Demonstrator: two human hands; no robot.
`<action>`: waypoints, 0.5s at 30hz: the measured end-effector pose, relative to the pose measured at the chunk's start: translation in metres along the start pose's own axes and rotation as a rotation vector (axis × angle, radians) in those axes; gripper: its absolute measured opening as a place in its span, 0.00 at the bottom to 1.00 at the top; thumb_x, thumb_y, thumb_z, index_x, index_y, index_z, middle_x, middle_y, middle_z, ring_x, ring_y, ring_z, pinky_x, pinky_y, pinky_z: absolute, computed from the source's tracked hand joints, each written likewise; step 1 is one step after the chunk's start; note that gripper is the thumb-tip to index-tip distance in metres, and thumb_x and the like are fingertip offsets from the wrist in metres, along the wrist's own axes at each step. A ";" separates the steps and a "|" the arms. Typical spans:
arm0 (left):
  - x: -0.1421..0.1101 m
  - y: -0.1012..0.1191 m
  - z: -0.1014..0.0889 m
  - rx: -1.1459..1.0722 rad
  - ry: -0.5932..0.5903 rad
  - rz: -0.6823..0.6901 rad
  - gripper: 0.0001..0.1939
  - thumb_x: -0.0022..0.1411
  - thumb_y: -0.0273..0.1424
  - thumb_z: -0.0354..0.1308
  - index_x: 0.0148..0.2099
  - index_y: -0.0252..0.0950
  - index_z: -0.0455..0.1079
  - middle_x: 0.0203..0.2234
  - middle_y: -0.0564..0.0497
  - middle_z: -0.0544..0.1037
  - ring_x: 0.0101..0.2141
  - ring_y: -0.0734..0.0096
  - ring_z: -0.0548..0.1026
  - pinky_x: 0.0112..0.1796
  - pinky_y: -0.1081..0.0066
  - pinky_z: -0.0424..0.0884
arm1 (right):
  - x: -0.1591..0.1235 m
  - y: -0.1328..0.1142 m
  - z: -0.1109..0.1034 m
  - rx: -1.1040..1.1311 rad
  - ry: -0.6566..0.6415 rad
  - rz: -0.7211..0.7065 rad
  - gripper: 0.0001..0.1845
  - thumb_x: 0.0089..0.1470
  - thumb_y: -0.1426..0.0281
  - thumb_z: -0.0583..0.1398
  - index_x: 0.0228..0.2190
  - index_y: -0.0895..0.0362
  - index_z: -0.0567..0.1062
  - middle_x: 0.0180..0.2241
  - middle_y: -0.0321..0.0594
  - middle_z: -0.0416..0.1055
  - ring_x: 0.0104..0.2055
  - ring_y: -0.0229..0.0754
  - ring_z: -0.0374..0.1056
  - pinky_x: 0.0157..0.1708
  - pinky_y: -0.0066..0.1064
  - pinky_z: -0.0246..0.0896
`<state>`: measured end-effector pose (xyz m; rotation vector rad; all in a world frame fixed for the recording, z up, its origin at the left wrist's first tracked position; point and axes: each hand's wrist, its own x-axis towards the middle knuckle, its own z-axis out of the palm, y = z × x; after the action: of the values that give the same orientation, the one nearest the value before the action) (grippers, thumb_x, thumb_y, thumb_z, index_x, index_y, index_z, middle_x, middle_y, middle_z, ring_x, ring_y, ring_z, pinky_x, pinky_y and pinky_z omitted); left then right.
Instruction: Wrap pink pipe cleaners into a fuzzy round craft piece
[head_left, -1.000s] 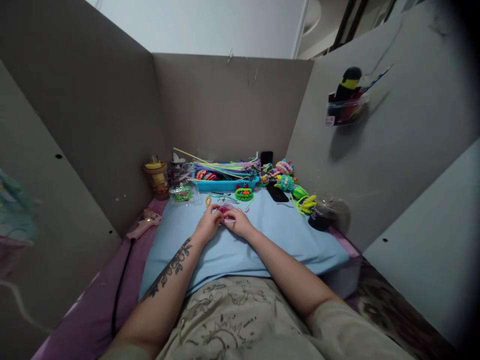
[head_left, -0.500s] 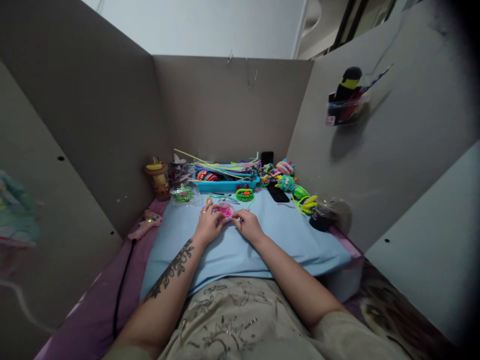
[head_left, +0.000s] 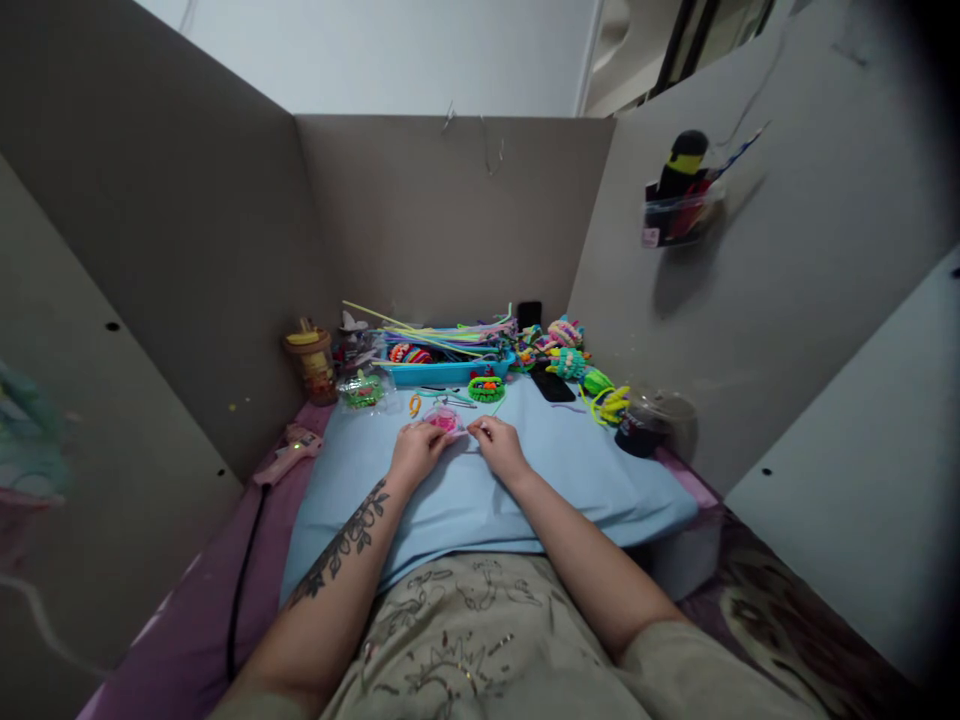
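On the light-blue cloth lies a pink ring-shaped piece of bent fuzzy pipe cleaner, partly covered by fingers. My left hand is closed on its near left edge. My right hand pinches what looks like a thin pale pipe cleaner at the piece's right side; the fingertips are too small to show it clearly. A thin green strand stands out behind the right fingers. Just beyond the hands are a green ring-shaped pipe-cleaner piece, an orange loop and slim tools.
A blue tray full of pipe cleaners stands at the back. Finished colourful pieces, a phone and a dark-based tub are right. A pink glue gun and a lidded cup are left. Grey panels surround the table.
My right fingers have moved slightly away from the pink piece, widening the gap between the hands. My left hand has closed lower over the piece. The view has shifted slightly.
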<state>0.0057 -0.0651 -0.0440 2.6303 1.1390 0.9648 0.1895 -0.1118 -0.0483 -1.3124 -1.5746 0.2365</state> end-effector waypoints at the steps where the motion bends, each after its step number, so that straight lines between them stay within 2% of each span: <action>1: 0.000 0.001 0.000 0.003 0.005 -0.007 0.12 0.62 0.38 0.56 0.34 0.38 0.78 0.29 0.48 0.80 0.33 0.64 0.74 0.38 0.67 0.65 | 0.000 0.000 -0.001 0.001 0.008 0.014 0.09 0.52 0.72 0.55 0.25 0.56 0.75 0.27 0.39 0.75 0.32 0.42 0.69 0.37 0.31 0.62; 8: -0.002 0.005 0.000 0.018 0.040 -0.037 0.12 0.62 0.39 0.57 0.33 0.39 0.77 0.29 0.48 0.81 0.34 0.63 0.75 0.41 0.65 0.65 | 0.000 0.001 -0.001 0.045 0.057 0.123 0.10 0.49 0.71 0.53 0.21 0.56 0.73 0.21 0.35 0.71 0.26 0.39 0.66 0.29 0.28 0.59; 12: -0.002 0.004 -0.001 0.001 0.054 -0.037 0.10 0.62 0.36 0.56 0.35 0.39 0.77 0.31 0.47 0.81 0.34 0.62 0.75 0.41 0.63 0.65 | 0.002 0.001 -0.006 0.072 0.078 0.144 0.09 0.50 0.68 0.55 0.23 0.56 0.74 0.23 0.37 0.73 0.27 0.40 0.67 0.29 0.29 0.60; 15: 0.000 0.002 -0.002 -0.008 0.076 -0.059 0.08 0.62 0.31 0.54 0.36 0.38 0.76 0.29 0.47 0.79 0.33 0.63 0.74 0.39 0.65 0.66 | -0.002 -0.004 -0.011 0.062 0.089 0.081 0.07 0.50 0.68 0.57 0.24 0.56 0.73 0.26 0.38 0.73 0.29 0.40 0.67 0.31 0.29 0.60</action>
<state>0.0056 -0.0672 -0.0420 2.5589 1.2194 1.0637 0.1949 -0.1192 -0.0415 -1.3219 -1.4307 0.2714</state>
